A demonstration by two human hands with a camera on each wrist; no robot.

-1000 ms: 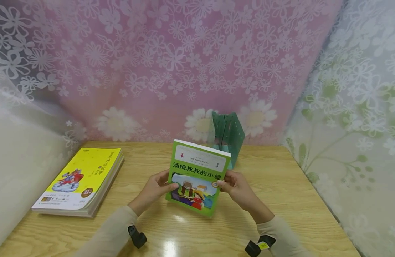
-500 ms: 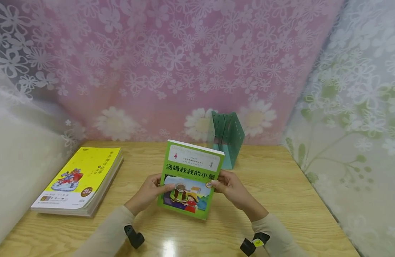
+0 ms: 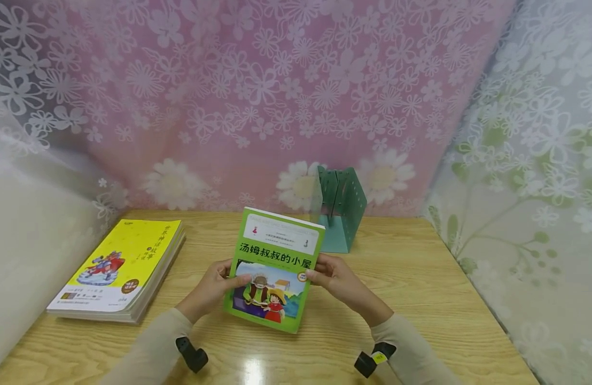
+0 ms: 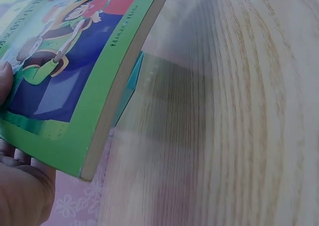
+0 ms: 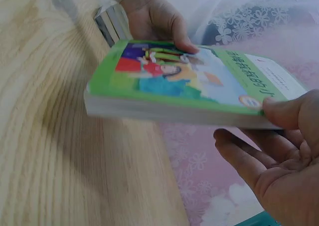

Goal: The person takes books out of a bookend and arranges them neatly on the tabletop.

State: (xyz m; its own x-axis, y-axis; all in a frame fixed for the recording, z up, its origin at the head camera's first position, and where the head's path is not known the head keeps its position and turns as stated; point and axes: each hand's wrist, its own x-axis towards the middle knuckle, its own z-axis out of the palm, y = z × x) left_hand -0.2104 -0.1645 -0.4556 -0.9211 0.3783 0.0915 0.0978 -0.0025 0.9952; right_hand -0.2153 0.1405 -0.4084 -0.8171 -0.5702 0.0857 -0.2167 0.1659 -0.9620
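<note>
A green-bordered picture-cover book (image 3: 272, 272) is held up off the table, tilted, its front cover facing the head camera. My left hand (image 3: 211, 289) grips its left edge, thumb on the cover and fingers behind. At the opposite edge my right hand (image 3: 346, 286) pinches the book, thumb on the front near the round badge; in the right wrist view the fingers of that right hand (image 5: 279, 161) lie beneath the book (image 5: 189, 86). In the left wrist view, a gap with shadow shows between the book (image 4: 75, 76) and the wooden surface.
Behind the book stands a green metal bookend (image 3: 346, 214), upright near the table's back edge. A stack of books (image 3: 118, 267) with a yellow cover on top lies at the left. Flowered cloth (image 3: 257, 107) hangs behind the wooden table (image 3: 421, 299).
Both hands have carried the book to the left and slightly towards the person, uncovering more of the green bookend. The stack and the bookend have stayed in place.
</note>
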